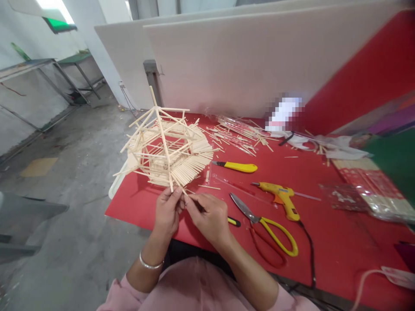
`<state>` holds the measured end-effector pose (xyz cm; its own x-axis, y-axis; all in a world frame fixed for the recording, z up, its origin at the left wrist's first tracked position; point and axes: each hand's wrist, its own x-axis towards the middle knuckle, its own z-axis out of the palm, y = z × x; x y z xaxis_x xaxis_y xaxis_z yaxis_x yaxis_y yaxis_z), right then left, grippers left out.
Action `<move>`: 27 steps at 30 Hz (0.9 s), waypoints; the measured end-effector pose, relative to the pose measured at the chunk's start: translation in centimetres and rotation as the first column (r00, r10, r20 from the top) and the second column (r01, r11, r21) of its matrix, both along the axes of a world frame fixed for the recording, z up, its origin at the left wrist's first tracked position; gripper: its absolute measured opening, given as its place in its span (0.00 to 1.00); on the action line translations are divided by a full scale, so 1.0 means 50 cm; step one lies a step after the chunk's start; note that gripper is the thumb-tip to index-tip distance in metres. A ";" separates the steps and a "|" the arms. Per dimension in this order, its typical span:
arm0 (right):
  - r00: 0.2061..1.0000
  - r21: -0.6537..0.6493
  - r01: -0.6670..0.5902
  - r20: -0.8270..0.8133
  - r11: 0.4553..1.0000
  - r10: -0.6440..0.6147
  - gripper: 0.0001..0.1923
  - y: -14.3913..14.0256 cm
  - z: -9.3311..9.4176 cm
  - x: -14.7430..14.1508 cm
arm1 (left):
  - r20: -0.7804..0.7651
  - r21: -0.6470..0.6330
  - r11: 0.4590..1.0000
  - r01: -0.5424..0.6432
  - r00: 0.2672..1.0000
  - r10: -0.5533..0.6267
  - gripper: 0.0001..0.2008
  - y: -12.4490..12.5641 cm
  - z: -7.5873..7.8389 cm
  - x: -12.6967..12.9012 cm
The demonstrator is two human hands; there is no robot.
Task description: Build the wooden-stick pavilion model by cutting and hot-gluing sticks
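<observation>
A pavilion-like model of thin wooden sticks (164,147) stands at the left of the red table, with a pointed frame on top and a fan of sticks along its right side. My left hand (167,211) is closed at the model's near edge, its thumb and fingers pinching the lower end of a long slanting roof stick. Beside it, my right hand (209,216) is closed in a pinch on a thin wooden stick (180,186), which slants up toward the model. The fingertips of both hands almost meet, partly hiding the stick's near end.
Right of the model lie a yellow utility knife (240,167), a yellow glue gun (280,196) with its cord, and scissors (259,222). Loose sticks (240,134) and plastic wrappers lie behind. Packaged sticks (376,190) sit at the right of the red table (340,250); white boards (243,65) stand behind.
</observation>
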<state>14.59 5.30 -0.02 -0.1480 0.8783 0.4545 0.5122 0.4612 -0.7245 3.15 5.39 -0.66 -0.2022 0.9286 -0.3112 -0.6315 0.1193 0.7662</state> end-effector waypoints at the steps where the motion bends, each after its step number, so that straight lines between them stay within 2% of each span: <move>1: 1.000 -0.002 -0.001 0.001 1.000 0.001 0.10 0.000 0.000 0.000 | -0.005 -0.002 1.000 -0.001 1.000 0.001 0.14 0.000 0.000 0.000; 27: 0.996 -0.062 -0.046 -0.078 0.997 0.041 0.13 0.006 0.004 0.002 | -0.022 0.010 1.000 -0.002 1.000 0.002 0.14 0.003 0.000 0.002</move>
